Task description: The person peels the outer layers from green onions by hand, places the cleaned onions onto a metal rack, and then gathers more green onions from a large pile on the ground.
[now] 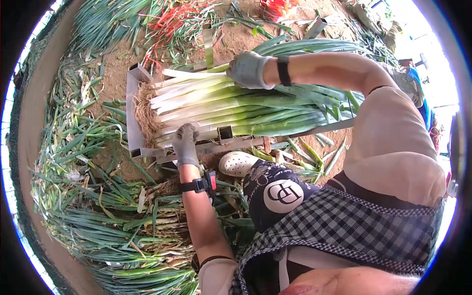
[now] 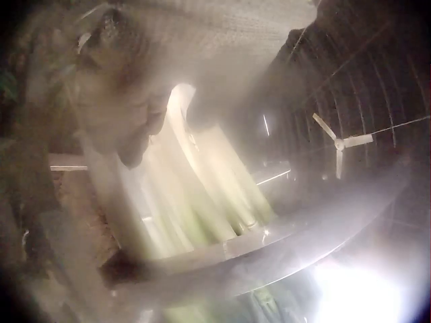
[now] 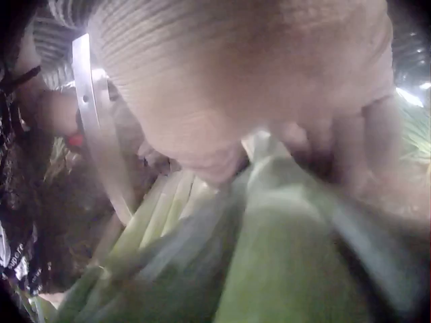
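A bundle of leeks (image 1: pixel 221 105) lies in a metal frame (image 1: pixel 132 98), roots to the left and green leaves to the right. My gloved left hand (image 1: pixel 186 142) curls round the nearest white stalks beside the frame's front rail (image 1: pixel 231 142). My gloved right hand (image 1: pixel 248 70) grips the bundle's far side from above. The left wrist view is blurred: glove (image 2: pixel 128 114), pale stalks (image 2: pixel 202 195) and a rail (image 2: pixel 269 245). In the right wrist view the glove (image 3: pixel 236 81) curls over green leaves (image 3: pixel 283 256) beside a metal bar (image 3: pixel 94 114).
Loose leeks and trimmings (image 1: pixel 98 216) are heaped on the dirt floor at left and below. Red ties (image 1: pixel 172 19) lie among more leeks at the back. A white clog (image 1: pixel 238 163) sits just under the frame. A ceiling fan (image 2: pixel 340 142) hangs overhead.
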Motion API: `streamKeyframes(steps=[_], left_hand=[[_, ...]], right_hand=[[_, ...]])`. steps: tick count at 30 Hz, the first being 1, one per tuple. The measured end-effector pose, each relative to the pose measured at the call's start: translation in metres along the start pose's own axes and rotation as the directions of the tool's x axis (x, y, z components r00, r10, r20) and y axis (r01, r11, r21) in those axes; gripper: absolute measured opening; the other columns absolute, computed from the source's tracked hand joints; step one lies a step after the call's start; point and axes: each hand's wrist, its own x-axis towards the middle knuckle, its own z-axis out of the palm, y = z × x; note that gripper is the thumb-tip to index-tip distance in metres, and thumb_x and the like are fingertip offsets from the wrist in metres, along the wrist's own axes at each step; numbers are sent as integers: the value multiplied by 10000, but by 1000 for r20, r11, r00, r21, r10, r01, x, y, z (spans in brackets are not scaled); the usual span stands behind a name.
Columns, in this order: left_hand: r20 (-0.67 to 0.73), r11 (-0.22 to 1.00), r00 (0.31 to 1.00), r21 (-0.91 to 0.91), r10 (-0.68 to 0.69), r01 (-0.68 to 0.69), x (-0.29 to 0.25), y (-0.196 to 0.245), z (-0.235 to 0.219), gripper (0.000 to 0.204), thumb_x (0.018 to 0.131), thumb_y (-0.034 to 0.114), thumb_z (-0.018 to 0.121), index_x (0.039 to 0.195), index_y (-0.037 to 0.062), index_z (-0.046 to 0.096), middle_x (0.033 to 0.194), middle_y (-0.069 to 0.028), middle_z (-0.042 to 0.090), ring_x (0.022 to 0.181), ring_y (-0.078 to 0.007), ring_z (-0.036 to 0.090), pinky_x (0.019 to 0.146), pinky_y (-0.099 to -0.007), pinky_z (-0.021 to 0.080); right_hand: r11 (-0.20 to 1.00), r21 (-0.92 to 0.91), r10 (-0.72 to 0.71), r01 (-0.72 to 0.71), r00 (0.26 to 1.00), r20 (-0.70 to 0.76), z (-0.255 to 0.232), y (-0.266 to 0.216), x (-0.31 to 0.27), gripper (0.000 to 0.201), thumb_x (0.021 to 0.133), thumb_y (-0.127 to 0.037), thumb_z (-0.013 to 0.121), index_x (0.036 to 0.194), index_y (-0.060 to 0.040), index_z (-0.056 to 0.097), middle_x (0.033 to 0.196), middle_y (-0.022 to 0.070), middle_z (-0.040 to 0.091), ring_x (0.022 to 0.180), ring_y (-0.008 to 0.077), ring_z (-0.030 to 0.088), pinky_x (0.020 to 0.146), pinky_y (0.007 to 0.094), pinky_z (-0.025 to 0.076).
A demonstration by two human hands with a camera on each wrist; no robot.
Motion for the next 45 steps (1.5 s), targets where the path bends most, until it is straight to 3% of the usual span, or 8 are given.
streamKeyframes(steps=[4, 8, 11, 14, 21, 28, 38, 45], left_hand=[[19, 996, 998, 55, 64, -65, -4, 0, 8, 239, 880, 248, 629, 999, 42, 616, 867, -46, 649, 660, -96, 586, 583, -207, 438], [49, 990, 989, 13, 143, -144, -30, 29, 30, 385, 910, 344, 600, 1102, 11, 587, 961, -102, 660, 671, -112, 597, 589, -222, 465], [65, 899, 979, -412, 191, -148, -30, 28, 32, 362, 960, 334, 518, 1112, 10, 574, 936, -121, 660, 655, -154, 616, 559, -259, 504], [-105, 961, 994, -269, 37, -64, -7, 6, 22, 327, 950, 351, 533, 1015, 34, 584, 852, -109, 663, 588, -176, 608, 498, -286, 500], [-166, 974, 964, 61, -207, 220, 24, 1, -7, 424, 917, 454, 551, 1018, 42, 529, 681, -117, 651, 467, -221, 604, 404, -300, 446], [-367, 953, 909, 144, -198, 266, -2, 25, 17, 422, 899, 479, 572, 991, 67, 558, 655, -105, 659, 439, -205, 597, 385, -297, 420], [-310, 970, 945, -243, -104, 27, 6, -10, 10, 237, 913, 266, 615, 972, 37, 595, 709, -111, 648, 538, -206, 624, 472, -294, 539], [-196, 929, 979, -370, -59, -18, -28, -4, 4, 212, 925, 146, 518, 1048, -16, 580, 905, -139, 653, 747, -199, 652, 622, -272, 551]], right_hand=[[982, -187, -58, 16, 973, -223, 1, -12, -19, 113, 829, -147, 540, 853, -43, 576, 667, 101, 598, 685, 260, 650, 556, 407, 496], [981, 180, 50, -76, 988, 146, -46, -41, -44, 162, 830, -157, 547, 894, -22, 609, 775, 152, 659, 780, 324, 661, 658, 411, 526], [910, 382, -249, 163, 951, 185, -19, -58, -30, 275, 862, -269, 539, 916, -1, 569, 748, 158, 655, 723, 367, 650, 609, 437, 518], [927, 325, -311, 189, 871, 380, -3, -53, -6, 357, 870, -332, 536, 907, 2, 656, 878, 166, 682, 838, 358, 651, 709, 419, 520], [996, -17, 82, -82, 997, -9, -1, 5, -20, 410, 769, -370, 677, 970, -23, 592, 895, 139, 654, 834, 302, 650, 698, 381, 523], [983, 118, 124, -138, 986, 115, 11, 15, -17, 416, 736, -269, 682, 1011, 5, 532, 920, 170, 631, 853, 321, 645, 717, 408, 516], [938, 342, -70, -56, 936, 344, -2, -16, -24, 516, 806, -363, 673, 1109, 1, 468, 795, 163, 651, 772, 367, 645, 677, 456, 507], [875, 480, 36, -64, 997, 67, 35, -25, -30, 419, 825, -352, 651, 1006, -21, 468, 844, 176, 625, 786, 382, 635, 667, 468, 498]])
